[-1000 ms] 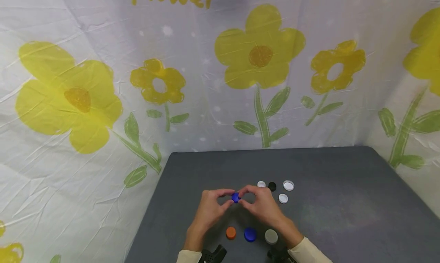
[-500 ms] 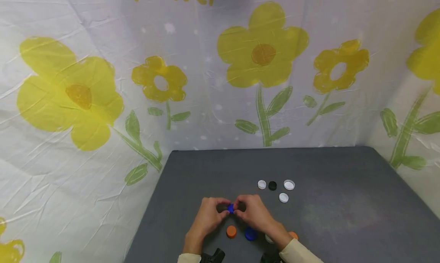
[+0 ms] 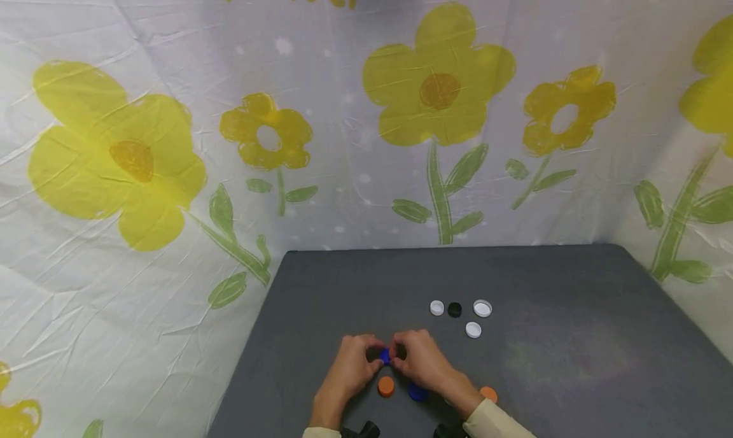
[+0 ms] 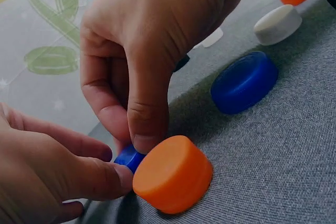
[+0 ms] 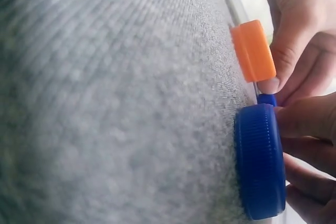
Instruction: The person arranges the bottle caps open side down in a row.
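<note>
In the head view, my left hand (image 3: 350,365) and right hand (image 3: 422,363) meet around a small blue bottle cap (image 3: 385,356), low over the grey table. Each hand pinches it from its own side between thumb and fingertips. The left wrist view shows part of the small blue cap (image 4: 129,157) between the fingertips, the rest covered by fingers and an orange cap (image 4: 176,174). That orange cap sits just nearer than the hands. A larger blue cap (image 4: 245,82) rests beside it, under my right hand in the head view.
Farther back on the grey table (image 3: 343,285) lie a white cap (image 3: 437,308), a black cap (image 3: 455,309), a white-rimmed cap (image 3: 482,308) and another white cap (image 3: 473,330). By my right forearm are a second orange cap (image 3: 488,394) and a whitish cap (image 4: 278,24).
Both hands have come down and nearer with the small blue cap, close behind the orange cap. My right forearm now mostly covers the whitish cap and uncovers the second orange one.
</note>
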Motion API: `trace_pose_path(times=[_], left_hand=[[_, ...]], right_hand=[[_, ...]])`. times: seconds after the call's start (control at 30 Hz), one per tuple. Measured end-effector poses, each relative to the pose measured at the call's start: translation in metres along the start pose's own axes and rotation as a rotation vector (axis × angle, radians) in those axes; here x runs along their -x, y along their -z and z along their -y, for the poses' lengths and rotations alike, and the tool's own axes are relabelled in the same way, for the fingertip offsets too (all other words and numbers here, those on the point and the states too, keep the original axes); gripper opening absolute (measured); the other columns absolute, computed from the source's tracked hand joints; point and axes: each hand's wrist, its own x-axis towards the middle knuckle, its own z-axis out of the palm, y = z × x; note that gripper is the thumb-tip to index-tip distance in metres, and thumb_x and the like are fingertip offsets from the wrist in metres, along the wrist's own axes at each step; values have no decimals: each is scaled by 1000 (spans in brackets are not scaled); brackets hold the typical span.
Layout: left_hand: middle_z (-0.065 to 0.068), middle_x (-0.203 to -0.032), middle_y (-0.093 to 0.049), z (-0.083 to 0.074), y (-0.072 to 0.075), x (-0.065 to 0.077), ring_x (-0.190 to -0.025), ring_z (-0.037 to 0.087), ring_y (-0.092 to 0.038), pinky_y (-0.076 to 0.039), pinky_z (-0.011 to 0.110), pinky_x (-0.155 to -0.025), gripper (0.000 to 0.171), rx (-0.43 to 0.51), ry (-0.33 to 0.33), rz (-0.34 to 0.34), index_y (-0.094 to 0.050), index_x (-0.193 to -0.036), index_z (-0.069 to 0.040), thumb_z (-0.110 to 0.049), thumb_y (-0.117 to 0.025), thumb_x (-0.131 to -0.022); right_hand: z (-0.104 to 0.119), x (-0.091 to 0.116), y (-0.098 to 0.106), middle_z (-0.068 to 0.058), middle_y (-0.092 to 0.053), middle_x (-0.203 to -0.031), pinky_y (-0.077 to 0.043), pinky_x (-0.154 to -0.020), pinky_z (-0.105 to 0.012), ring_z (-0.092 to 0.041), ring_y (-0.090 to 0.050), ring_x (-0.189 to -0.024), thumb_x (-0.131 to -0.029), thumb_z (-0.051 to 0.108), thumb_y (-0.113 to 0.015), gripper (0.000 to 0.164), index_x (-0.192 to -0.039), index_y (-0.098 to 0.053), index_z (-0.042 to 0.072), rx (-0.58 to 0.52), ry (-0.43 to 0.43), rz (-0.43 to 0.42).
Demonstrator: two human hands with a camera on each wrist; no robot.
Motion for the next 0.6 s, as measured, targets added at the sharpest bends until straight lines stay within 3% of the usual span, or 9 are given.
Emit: trace_pose_path(times=[0.2, 0.33, 0.47, 0.6], left_hand=[[5, -111, -84, -5, 6, -5, -112, 26, -78, -62, 47, -99, 29, -11, 15, 35, -84, -113, -8, -5, -90, -85], [7, -118, -84, -14, 13, -14, -117, 29, -77, -62, 49, -101, 33, 17, 14, 30, -83, -121, -6, -7, -88, -89], [7, -124, -82, -26, 18, -28, -121, 29, -76, -61, 50, -104, 35, 38, -7, -4, -81, -127, -6, -12, -86, -93], [7, -126, -82, -41, 21, -42, -122, 29, -76, -61, 49, -105, 37, 69, -49, -63, -80, -129, -7, -16, -87, -93]], right_hand=[[1, 0, 8, 11, -66, -74, -41, -59, -22, 0, -47, -64, -79, 5, -89, 23, -78, -72, 20, 12, 27, 13], [0, 1, 29, 11, -74, -82, -48, -65, -23, -6, -60, -69, -80, 4, -90, 24, -79, -73, 21, 8, 27, -37], [-2, 2, 59, 7, -82, -96, -61, -79, -34, -20, -78, -90, -83, 6, -91, 24, -82, -74, 23, 5, -3, -102], [-8, 4, 89, 5, -84, -110, -64, -88, -48, -25, -78, -104, -88, 10, -90, 19, -90, -77, 24, -40, -77, -140]])
